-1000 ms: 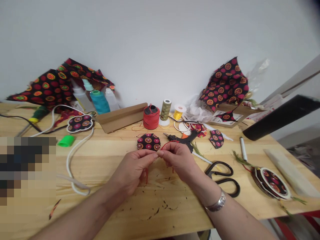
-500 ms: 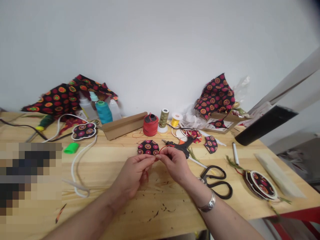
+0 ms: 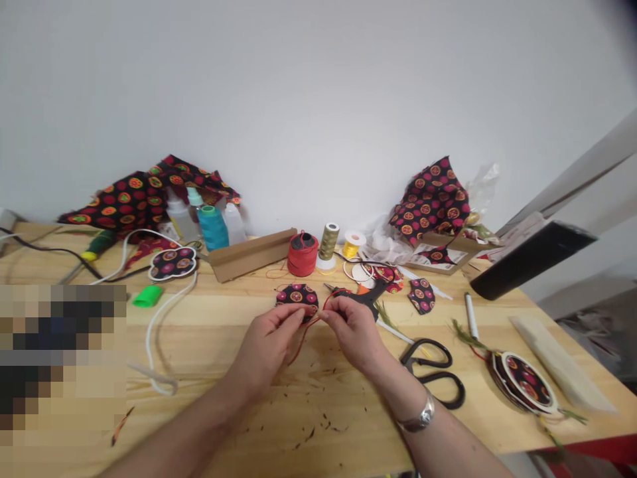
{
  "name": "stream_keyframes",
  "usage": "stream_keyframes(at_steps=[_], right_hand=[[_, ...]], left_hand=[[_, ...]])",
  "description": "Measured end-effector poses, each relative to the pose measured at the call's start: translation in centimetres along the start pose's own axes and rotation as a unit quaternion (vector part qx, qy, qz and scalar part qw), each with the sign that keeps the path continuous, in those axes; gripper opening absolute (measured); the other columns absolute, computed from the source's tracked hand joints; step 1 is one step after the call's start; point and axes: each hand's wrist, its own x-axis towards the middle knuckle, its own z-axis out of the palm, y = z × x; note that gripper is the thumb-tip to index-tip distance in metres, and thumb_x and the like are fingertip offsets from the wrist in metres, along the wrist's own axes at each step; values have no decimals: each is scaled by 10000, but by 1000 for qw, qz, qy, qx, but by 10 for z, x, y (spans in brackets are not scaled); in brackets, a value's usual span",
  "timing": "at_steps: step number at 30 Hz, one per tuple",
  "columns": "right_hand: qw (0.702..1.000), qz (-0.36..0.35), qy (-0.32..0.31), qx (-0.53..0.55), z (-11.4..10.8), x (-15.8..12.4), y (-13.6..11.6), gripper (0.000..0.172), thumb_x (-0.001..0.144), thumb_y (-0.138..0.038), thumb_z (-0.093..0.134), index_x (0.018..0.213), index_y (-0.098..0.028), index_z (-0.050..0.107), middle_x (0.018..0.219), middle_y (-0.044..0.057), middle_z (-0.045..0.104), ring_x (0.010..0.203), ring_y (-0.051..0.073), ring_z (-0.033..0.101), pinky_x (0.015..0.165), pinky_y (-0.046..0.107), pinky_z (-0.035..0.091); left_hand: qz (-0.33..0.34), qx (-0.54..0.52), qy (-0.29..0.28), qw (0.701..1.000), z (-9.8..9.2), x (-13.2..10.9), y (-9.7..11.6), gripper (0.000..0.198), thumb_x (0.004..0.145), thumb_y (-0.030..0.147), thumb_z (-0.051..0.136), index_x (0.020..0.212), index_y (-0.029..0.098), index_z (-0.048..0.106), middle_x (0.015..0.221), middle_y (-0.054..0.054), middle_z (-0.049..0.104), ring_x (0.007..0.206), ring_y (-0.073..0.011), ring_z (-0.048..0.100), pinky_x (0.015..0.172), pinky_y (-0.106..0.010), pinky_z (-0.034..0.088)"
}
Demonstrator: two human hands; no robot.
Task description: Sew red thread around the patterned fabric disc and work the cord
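Observation:
My left hand (image 3: 266, 342) is closed in a pinch, thumb against forefinger, on a thin red cord (image 3: 302, 336). My right hand (image 3: 355, 334) pinches the same cord a short way to the right, and a loose end slants down below the fingers. Just behind the left fingertips lies a dark round fabric piece (image 3: 297, 293) with a pink and orange pattern; its front edge is partly hidden. A black glue gun (image 3: 367, 295) lies beyond my right hand. Black-handled scissors (image 3: 438, 372) rest by my right wrist, their blades partly hidden.
Red (image 3: 302, 255), olive (image 3: 328, 242) and yellow (image 3: 351, 247) thread spools stand at the back beside a cardboard strip (image 3: 253, 255). Left are a flower-shaped fabric piece (image 3: 172, 263), green cap (image 3: 148, 297) and white cable (image 3: 149, 332). Right are a white marker (image 3: 471, 315), layered fabric-covered disc (image 3: 525, 382) and black roll (image 3: 532, 259).
My hands have drawn slightly apart, and more of the red cord shows between and below them. The view has shifted a little, so the table sits slightly lower.

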Motion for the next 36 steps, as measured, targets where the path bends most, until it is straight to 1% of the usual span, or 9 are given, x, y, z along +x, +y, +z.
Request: stream_keyframes(at_steps=[5,7,11,14,18,24,30,33,36], right_hand=[[1000,-4,-3,-2,0,-1,-1,155,774,-231,540,634,-164,538,585,-28,509,568,105,449,543,202,346],[1000,-6,-3,0,0,-1,-1,150,772,-224,540,634,-165,537,591,-28,515,573,105,453,551,202,350],[1000,-5,-4,15,1,-1,1,145,765,-223,544,631,-170,533,590,-31,513,575,105,455,558,203,353],[999,-1,-13,33,1,-1,1,145,767,-236,540,637,-172,530,596,-32,510,576,104,453,559,204,354],[998,19,-27,47,0,0,-2,150,754,-240,538,624,-169,520,592,-33,495,569,103,435,549,205,346],[994,62,-54,73,-2,3,-5,171,752,-255,533,611,-161,507,569,-41,457,538,92,386,521,201,323],[998,37,-38,47,-3,1,-2,161,763,-248,535,631,-158,515,589,-34,483,562,96,406,534,199,334],[999,29,-30,27,-2,0,-3,157,765,-234,535,630,-156,520,594,-30,497,573,99,420,541,199,339],[999,18,-28,14,-2,0,-4,157,770,-234,535,634,-156,534,591,-28,505,571,100,426,538,202,337]], left_hand=[[-23,1,-85,996,0,0,-3,301,720,380,592,898,145,651,568,25,566,369,-34,262,362,-178,162],[-33,11,-96,995,-1,1,-6,263,715,369,601,847,147,648,592,25,568,374,-33,283,362,-175,167],[-25,25,-70,997,-1,0,-7,212,699,362,618,722,155,657,480,65,458,415,-60,342,402,-177,250],[-24,32,-62,997,1,-1,-4,193,689,344,626,732,167,688,563,37,558,466,-76,403,452,-191,305],[-24,42,-61,997,1,-1,-1,209,691,335,618,802,185,712,589,26,595,483,-87,412,449,-196,292],[-11,43,-72,996,-1,-1,-6,206,719,352,593,751,168,681,438,67,433,436,-74,339,424,-186,245],[-8,74,-52,996,-4,1,-7,255,717,397,585,816,176,666,681,-9,646,536,-114,493,444,-197,317],[-10,99,-38,994,-5,0,-4,282,698,407,607,858,179,652,724,-11,653,604,-138,533,486,-207,363],[27,125,-15,992,-5,0,-1,266,716,405,593,858,186,643,748,-1,654,635,-139,547,550,-217,393]])
